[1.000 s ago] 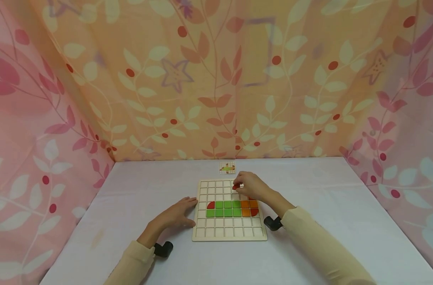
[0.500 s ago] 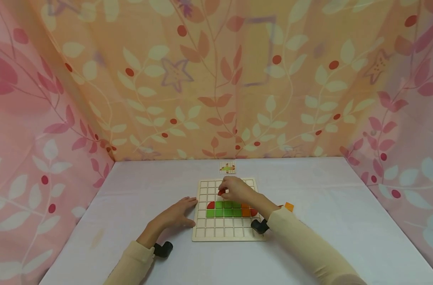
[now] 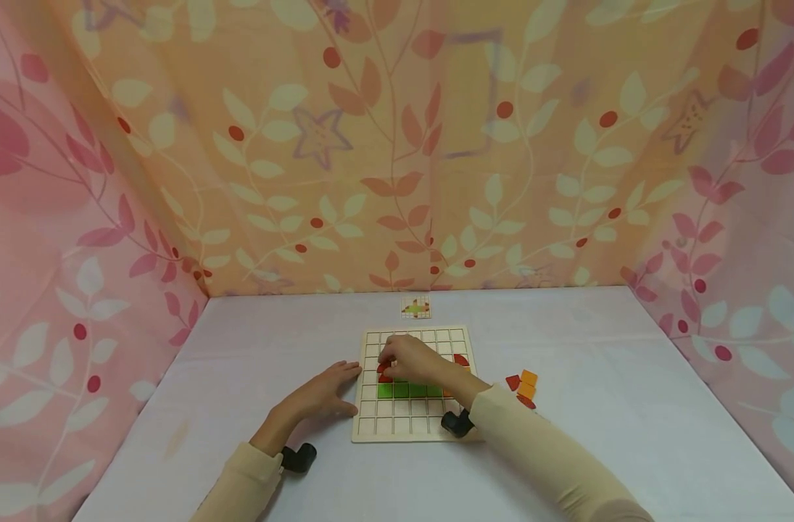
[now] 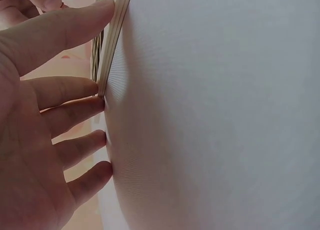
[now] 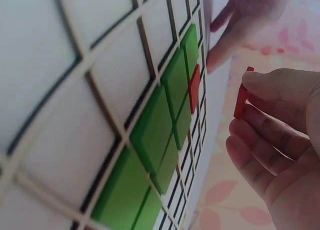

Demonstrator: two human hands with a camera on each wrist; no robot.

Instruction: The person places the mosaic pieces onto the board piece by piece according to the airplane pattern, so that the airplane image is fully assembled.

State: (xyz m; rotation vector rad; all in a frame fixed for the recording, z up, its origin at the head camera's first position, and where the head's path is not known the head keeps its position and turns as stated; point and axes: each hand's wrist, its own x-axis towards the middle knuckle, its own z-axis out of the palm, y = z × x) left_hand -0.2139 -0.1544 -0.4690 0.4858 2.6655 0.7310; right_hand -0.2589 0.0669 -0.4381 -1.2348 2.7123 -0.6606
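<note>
A wooden grid board (image 3: 403, 428) lies on the table with a block of green square tiles (image 3: 410, 390) set in its cells. My right hand (image 3: 415, 360) is over the board's left part and pinches a small red tile (image 5: 240, 102) between thumb and fingers, just off the surface in the right wrist view. Near it a red tile (image 5: 194, 89) sits beside the green ones. A red rounded tile (image 3: 460, 359) shows at the board's right; my right forearm hides part of the orange tiles there. My left hand (image 3: 321, 391) rests with spread fingers at the board's left edge.
Right of the board lie loose orange squares (image 3: 528, 378) and red pieces (image 3: 513, 383). A small pattern card (image 3: 415, 307) lies behind the board. Patterned cloth (image 3: 397, 145) walls in the table's back and sides. Each wrist wears a black camera mount (image 3: 299, 458).
My right hand has moved left and nearer across the board with the red tile, uncovering the loose pieces at the right. My left hand has stayed in place.
</note>
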